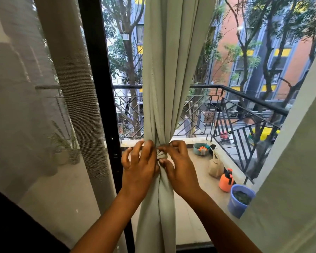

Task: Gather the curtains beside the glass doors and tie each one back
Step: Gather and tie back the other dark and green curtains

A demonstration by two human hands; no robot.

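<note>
The pale green curtain (161, 84) hangs at the centre of the view in front of the glass door, cinched at its waist into a narrow bundle by a knot (161, 155) of the same cloth. The left hand (140, 162) sits at the knot's 9 o'clock, its grip loose, fingers spread and bent against the folds, with no clear pinch. The right hand (178, 166) sits at 3 o'clock, thumb and forefinger pinching the cloth at the knot.

At 9 o'clock of the curtain stands the black door frame (98, 99), and beyond it a sheer curtain (49, 99). A second pale curtain (299, 161) fills the 3 o'clock edge.

Through the glass, on the balcony floor (197, 172) (at 4 o'clock of the knot), a blue bucket (240, 200) holds dark matter, too blurred to name. Beside it stand an orange spray bottle (226, 180) and a beige bag (216, 166). A teal bowl (201, 148) holds orange and pale items. A black railing (244, 114) bounds the balcony.
</note>
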